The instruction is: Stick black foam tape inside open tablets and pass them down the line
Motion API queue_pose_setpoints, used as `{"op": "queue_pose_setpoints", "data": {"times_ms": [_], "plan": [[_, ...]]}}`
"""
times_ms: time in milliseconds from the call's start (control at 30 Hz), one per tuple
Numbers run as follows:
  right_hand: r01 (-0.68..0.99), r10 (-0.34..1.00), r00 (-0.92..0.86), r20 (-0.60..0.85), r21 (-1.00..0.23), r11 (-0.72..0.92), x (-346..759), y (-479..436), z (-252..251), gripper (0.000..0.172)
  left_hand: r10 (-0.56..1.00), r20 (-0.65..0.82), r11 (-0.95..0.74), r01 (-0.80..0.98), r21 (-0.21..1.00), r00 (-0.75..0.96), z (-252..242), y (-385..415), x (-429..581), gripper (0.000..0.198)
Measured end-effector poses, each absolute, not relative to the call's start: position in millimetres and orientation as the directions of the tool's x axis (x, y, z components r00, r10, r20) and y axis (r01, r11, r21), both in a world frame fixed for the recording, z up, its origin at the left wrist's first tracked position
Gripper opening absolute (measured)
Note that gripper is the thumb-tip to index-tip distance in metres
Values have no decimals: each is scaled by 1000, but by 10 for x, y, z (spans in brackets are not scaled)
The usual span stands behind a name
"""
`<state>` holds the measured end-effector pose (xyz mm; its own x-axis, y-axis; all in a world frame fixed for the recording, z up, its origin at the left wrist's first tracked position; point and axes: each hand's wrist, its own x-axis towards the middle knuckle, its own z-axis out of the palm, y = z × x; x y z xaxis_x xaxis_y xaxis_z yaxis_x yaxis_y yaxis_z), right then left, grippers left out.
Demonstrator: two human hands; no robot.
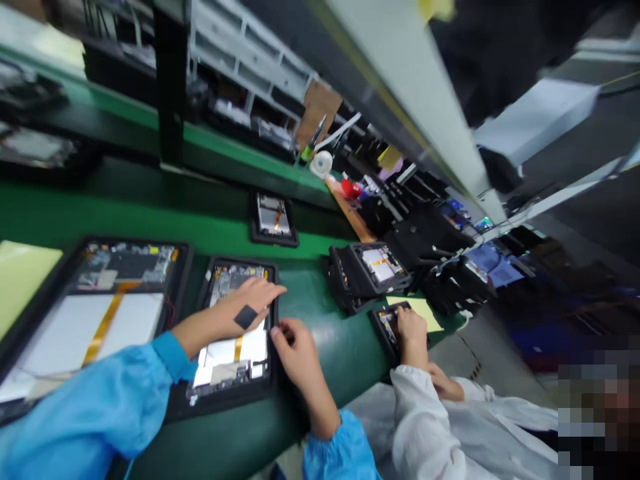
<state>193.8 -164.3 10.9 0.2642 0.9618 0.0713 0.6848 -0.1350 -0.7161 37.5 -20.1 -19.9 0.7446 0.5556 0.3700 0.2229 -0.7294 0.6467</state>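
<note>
Green, smooth and faintly glossy, the bench top (323, 280) is stretched out below. On it, an opened tablet (220, 360) is laid flat within a thick black rim, its shiny white battery (257, 343) crossed by an orange ribbon (239, 348). Over its circuit board (225, 283), partly blocked, the left hand (243, 307) is extended; whether anything is gripped cannot be told. At the right edge, the right hand (297, 350) is held half-curled, its grip hidden too. Leftward, a second tablet (125, 313) is flanked by a yellow sheet (23, 280); rightward, a stack of black-rimmed tablets (380, 263) and a co-worker's hand (413, 327) are seen. Any print is too blurred to be read.
</note>
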Motion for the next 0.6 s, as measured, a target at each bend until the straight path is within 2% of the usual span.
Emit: {"op": "queue_pose_setpoints", "data": {"times_ms": [100, 200, 300, 433, 600], "plan": [[509, 915, 401, 38, -840, -189, 1847, -1527, -56, 22, 683, 423, -696, 353, 625, 595, -205, -105, 448, 51], [174, 854, 519, -35, -974, -146, 1738, -1414, -108, 35, 783, 486, -620, 442, 648, 388, -113, -12, 439, 40], [-79, 837, 521, -166, -986, -146, 1704, -1331, -37, 49, 807, 541, -585, 433, 686, 234, -6, 4, 381, 30], [-162, 883, 386, -269, -961, -222, 1857, -1169, 175, 53, 783, 614, -603, 365, 709, 101, 71, 53, 256, 30], [-141, 914, 322, -249, -967, -214, 2285, -419, 530, 58, 726, 688, -646, 342, 683, -2, 19, 85, -84, 36]]}}
